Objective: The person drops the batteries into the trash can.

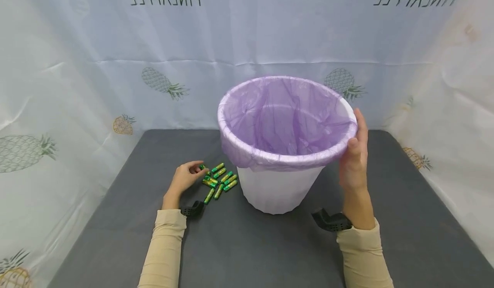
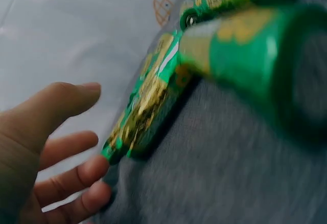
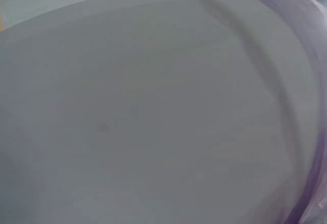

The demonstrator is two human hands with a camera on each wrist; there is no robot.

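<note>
My left hand (image 1: 185, 177) reaches over the near-left side of a cluster of green-and-gold batteries (image 1: 218, 173). In the left wrist view, its thumb and fingers (image 2: 76, 178) are spread apart with nothing between them, fingertips right at the end of a battery pair (image 2: 148, 98). Another battery (image 2: 255, 55) looms large and blurred close to that camera. My right hand (image 1: 354, 163) rests against the right side of a white bin (image 1: 275, 189), fingers extended along the rim and thumb at its front. A thin purple bag (image 1: 283, 120) lines the bin and folds over its rim.
The bin and batteries stand on a dark grey table (image 1: 247, 249). Behind and beside it hangs a white pineapple-print cloth (image 1: 247, 30). The bin's pale wall (image 3: 153, 111) fills most of the right wrist view.
</note>
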